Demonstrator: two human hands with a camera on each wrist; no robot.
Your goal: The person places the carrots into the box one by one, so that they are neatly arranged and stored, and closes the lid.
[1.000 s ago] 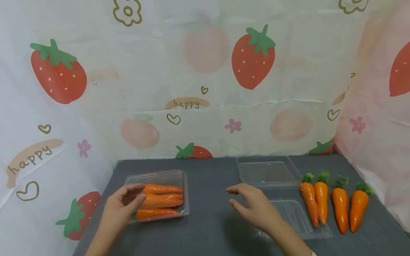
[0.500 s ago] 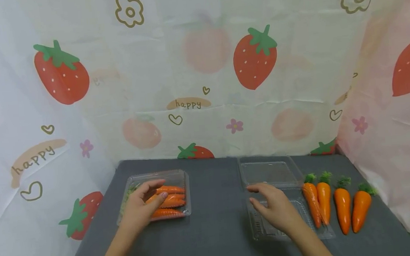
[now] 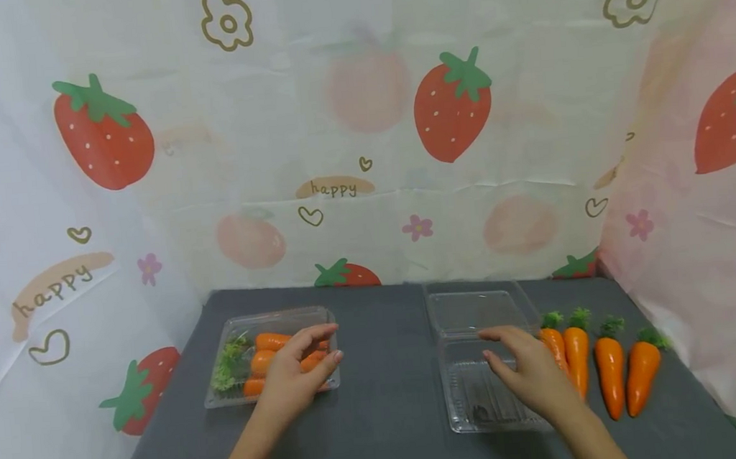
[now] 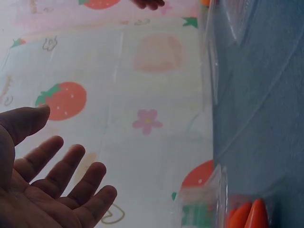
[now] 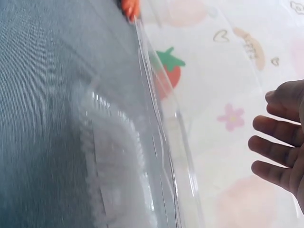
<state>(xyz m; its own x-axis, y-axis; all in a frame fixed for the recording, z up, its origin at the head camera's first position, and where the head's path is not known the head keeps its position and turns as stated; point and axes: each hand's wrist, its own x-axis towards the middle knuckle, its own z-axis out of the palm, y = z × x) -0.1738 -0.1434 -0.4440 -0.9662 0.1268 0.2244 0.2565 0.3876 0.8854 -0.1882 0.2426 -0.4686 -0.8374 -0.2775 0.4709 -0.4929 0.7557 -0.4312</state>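
Note:
My left hand (image 3: 295, 376) hovers over the right part of a clear plastic box (image 3: 216, 401), fingers relaxed and holding nothing. Inside lie orange carrots (image 3: 273, 341) with leafy green tops (image 3: 231, 363) at the left; the hand hides part of them. My right hand (image 3: 535, 371) is above the right side of a second clear box, whose base (image 3: 459, 399) holds no carrots and whose lid (image 3: 478, 312) is folded back. Its fingers are loosely bent around nothing. The left wrist view shows the left hand's spread fingers (image 4: 71, 166); the right wrist view shows the right hand's fingers (image 5: 273, 147).
Right of the second box, several carrots (image 3: 612, 376) lie in a row with their green tops pointing back. The right hand and forearm partly cover the leftmost one. A dark grey table (image 3: 388, 401) carries everything, and a strawberry-print cloth (image 3: 359, 115) stands behind it and along both sides.
Both hands have moved to the right. The left one crossed over the carrot-filled box, uncovering the green tops; the right one went from the middle to above the second box. The boxes and carrots stayed put.

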